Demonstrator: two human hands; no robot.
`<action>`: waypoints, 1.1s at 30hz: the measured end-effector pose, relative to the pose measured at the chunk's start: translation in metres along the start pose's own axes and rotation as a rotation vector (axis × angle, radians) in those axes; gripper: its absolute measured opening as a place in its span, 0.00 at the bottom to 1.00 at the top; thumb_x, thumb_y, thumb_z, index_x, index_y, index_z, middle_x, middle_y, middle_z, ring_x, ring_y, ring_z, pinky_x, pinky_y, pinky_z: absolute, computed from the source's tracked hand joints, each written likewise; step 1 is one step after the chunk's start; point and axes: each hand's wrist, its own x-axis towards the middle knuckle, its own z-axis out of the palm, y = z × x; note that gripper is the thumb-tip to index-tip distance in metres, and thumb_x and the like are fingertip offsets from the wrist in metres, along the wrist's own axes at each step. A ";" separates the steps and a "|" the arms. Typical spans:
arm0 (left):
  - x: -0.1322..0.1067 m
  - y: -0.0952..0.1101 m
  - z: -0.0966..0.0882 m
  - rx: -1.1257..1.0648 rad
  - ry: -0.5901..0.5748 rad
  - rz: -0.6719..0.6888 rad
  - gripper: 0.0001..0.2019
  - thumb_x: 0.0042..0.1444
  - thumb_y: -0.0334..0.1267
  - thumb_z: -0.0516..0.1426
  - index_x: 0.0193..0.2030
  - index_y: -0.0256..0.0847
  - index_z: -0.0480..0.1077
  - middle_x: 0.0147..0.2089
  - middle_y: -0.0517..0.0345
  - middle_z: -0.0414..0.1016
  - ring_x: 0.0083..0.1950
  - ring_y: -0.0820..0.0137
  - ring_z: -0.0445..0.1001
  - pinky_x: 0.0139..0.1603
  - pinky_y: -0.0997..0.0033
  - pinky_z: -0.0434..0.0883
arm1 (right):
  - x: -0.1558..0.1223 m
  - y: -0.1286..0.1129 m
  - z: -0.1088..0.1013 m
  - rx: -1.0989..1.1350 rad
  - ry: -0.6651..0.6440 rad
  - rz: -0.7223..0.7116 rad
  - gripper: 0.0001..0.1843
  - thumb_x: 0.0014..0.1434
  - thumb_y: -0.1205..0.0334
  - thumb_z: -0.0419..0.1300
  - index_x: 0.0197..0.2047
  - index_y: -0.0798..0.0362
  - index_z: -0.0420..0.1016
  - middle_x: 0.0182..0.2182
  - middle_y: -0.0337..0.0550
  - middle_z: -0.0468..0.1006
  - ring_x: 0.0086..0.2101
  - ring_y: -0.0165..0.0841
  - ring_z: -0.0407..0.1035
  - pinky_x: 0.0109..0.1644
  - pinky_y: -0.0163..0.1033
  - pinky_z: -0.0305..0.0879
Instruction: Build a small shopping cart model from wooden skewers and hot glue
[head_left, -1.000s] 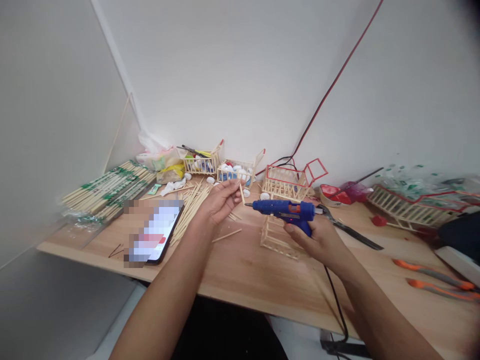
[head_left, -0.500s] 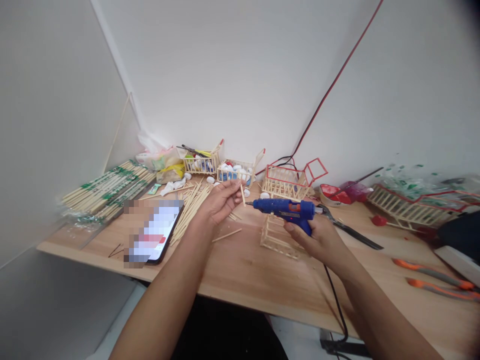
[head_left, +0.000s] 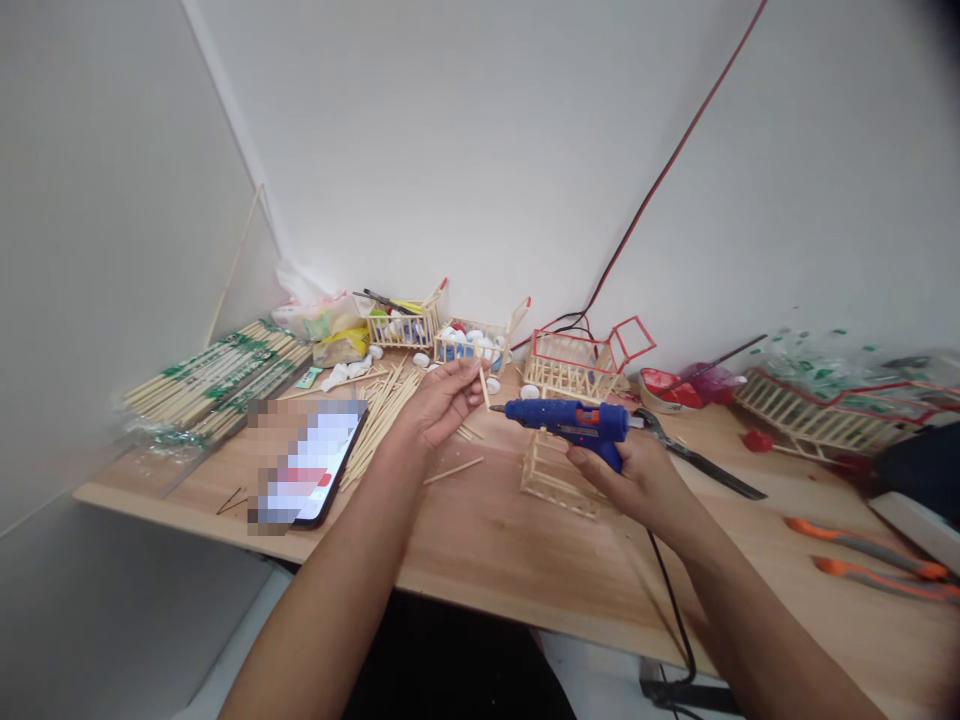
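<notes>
My left hand (head_left: 439,402) pinches a short wooden stick (head_left: 484,388) upright above the wooden table (head_left: 495,545). My right hand (head_left: 628,475) grips a blue hot glue gun (head_left: 574,421) with an orange trigger. The gun's nozzle points left and almost touches the lower end of the stick. Just beyond my right hand, an unpainted stick frame (head_left: 551,473) rests on the table, partly hidden by the gun and my fingers. The gun's black cord (head_left: 671,600) runs down over the table's front edge.
A phone (head_left: 311,462) lies at the left beside loose sticks (head_left: 382,410) and packed skewer bundles (head_left: 217,380). Small stick baskets (head_left: 472,342) and a red-edged stick house (head_left: 581,362) stand along the wall. Scissors (head_left: 697,458) and orange-handled pliers (head_left: 870,562) lie at the right.
The glue gun's nozzle has shifted very slightly at the stick's end. Otherwise both hands keep their places.
</notes>
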 end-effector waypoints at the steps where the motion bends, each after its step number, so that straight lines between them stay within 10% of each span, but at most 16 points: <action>1: 0.000 0.000 0.000 -0.002 0.002 -0.001 0.07 0.46 0.28 0.67 0.32 0.28 0.75 0.25 0.59 0.70 0.23 0.82 0.64 0.22 0.84 0.62 | 0.000 0.000 0.000 -0.003 -0.002 -0.003 0.17 0.63 0.50 0.54 0.33 0.53 0.76 0.24 0.43 0.75 0.27 0.35 0.69 0.33 0.39 0.65; 33: -0.001 -0.001 0.000 -0.008 -0.032 -0.016 0.08 0.46 0.28 0.68 0.31 0.29 0.74 0.23 0.60 0.68 0.23 0.82 0.64 0.22 0.84 0.61 | 0.000 0.004 0.002 -0.009 0.016 0.029 0.20 0.62 0.47 0.54 0.27 0.52 0.71 0.20 0.41 0.72 0.25 0.34 0.67 0.31 0.37 0.63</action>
